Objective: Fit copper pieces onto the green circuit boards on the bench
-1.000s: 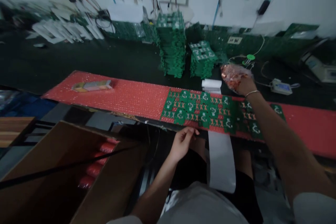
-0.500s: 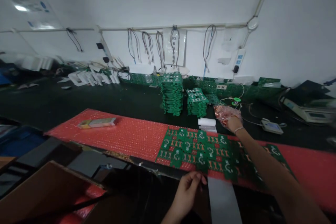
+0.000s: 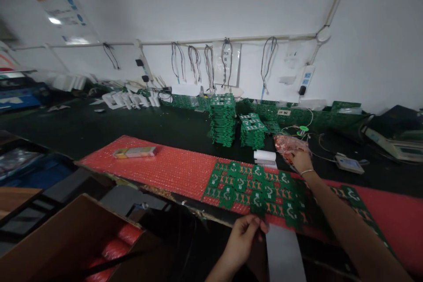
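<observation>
Green circuit boards [image 3: 240, 183] with copper-coloured parts lie in rows on a red bubble-wrap sheet [image 3: 178, 167]. My right hand [image 3: 300, 161] reaches over them, its fingers in the opening of a clear plastic bag [image 3: 287, 144] of copper-coloured pieces; the fingertips are hidden. Below the front edge of the boards, my left hand [image 3: 246, 234] is closed, thumb against fingers, and whatever it pinches is too small to make out. Two stacks of green boards, a taller one [image 3: 223, 121] and a shorter one [image 3: 253, 131], stand behind the sheet.
A long box [image 3: 135, 152] rests on the sheet's left part. White rolls [image 3: 265, 155] lie behind the boards. A small device [image 3: 349, 163] and a scale [image 3: 396, 144] are at the right. An open carton [image 3: 62, 238] with red rolls stands at lower left. Cables hang on the wall.
The view has shifted, so the scene sits slightly further right and more shows at the left. My right hand is still at the bag, and my left hand keeps its closed pose.
</observation>
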### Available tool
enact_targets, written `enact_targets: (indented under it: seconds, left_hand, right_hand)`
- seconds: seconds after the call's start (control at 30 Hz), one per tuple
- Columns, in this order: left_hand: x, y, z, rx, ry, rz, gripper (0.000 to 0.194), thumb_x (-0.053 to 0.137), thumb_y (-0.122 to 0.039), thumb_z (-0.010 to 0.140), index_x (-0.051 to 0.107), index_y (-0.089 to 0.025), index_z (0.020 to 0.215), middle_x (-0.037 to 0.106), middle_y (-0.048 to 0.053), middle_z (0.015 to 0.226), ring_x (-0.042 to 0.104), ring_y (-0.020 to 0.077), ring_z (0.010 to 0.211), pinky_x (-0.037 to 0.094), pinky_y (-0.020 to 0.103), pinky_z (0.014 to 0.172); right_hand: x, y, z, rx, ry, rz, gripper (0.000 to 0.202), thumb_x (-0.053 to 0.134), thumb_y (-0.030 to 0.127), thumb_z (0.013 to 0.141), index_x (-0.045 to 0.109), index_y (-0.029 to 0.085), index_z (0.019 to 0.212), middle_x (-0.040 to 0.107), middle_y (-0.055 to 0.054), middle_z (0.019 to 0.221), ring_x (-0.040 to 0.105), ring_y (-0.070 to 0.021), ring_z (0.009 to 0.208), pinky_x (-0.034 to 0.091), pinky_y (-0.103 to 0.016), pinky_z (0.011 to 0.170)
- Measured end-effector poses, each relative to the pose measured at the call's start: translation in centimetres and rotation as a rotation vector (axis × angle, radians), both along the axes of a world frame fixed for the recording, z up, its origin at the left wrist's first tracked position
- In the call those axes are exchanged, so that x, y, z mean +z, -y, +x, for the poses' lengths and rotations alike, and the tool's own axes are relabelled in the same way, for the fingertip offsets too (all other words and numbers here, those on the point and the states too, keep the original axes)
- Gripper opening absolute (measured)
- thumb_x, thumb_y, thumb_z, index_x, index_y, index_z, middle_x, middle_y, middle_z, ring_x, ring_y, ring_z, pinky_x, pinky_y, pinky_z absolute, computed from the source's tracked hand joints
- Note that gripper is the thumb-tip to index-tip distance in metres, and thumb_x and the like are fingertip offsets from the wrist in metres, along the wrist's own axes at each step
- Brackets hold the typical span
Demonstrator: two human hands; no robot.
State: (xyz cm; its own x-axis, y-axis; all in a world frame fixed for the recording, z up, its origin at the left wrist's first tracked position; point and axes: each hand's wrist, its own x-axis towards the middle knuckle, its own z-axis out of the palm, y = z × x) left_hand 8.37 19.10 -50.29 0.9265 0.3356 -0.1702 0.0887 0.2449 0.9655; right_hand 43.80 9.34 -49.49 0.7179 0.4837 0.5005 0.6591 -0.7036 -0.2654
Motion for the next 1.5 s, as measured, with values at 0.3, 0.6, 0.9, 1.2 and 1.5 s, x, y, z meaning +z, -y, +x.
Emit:
enact_targets:
  seconds: [0.3,0.6,0.9,1.2,1.5]
  left_hand:
    - [0.8,0.2,4.2,0.155,0.122,-0.676,0.031,0.067,-0.04,0.082,0.07,-0.01,0.092,0.068,0.017,0.107,0.065,0.0217,0.094,0.05,0.032,0.086]
    - [2.2,1.7,11.5,0.194,0.143,-1.056,0.027,0.045,-0.031,0.09,0.066,-0.014,0.089,0.068,0.009,0.09,0.066,0.0184,0.083,0.052,0.034,0.085]
    - [2.1,1.1,9.7,0.269,0.085,-1.069,0.028,0.044,-0.022,0.09,0.068,-0.011,0.08,0.066,0.007,0.079,0.062,0.0117,0.071,0.049,0.021,0.071]
    - [0.8,1.8,5.3,0.24,0.233,-0.564,0.041,0.079,-0.046,0.068,0.057,-0.012,0.063,0.043,-0.004,0.051,0.033,0.0045,0.047,0.021,0.021,0.047]
    - [-1.7,-0.5,-0.1,0.099,0.093,-0.359,0.048,0.069,-0.059,0.073,0.059,-0.012,0.067,0.043,-0.004,0.047,0.031,0.0051,0.043,0.017,0.023,0.047]
  right_hand:
    - [1.4,3.0,-5.8,-0.168,-0.184,0.318,0.037,0.06,0.048,0.082,0.079,0.018,0.087,0.076,-0.009,0.082,0.071,-0.0269,0.077,0.056,-0.037,0.071]
    - [2.0,1.4,-19.0,0.456,-0.218,0.357,0.022,0.057,0.033,0.092,0.077,0.023,0.094,0.076,-0.004,0.099,0.072,-0.0215,0.089,0.06,-0.038,0.082]
    - [2.9,1.4,-22.0,0.414,0.182,0.202,0.012,0.063,0.028,0.092,0.075,0.027,0.093,0.074,-0.003,0.096,0.062,-0.024,0.093,0.046,-0.043,0.083]
    - [2.6,2.0,-22.4,0.459,0.414,0.027,0.011,0.064,0.019,0.09,0.071,0.023,0.097,0.073,-0.004,0.097,0.059,-0.0236,0.094,0.041,-0.044,0.087]
    - [1.3,1.9,-24.7,0.862,-0.052,-0.029,0.023,0.053,0.019,0.096,0.07,0.024,0.111,0.071,-0.005,0.113,0.061,-0.0221,0.106,0.054,-0.041,0.093]
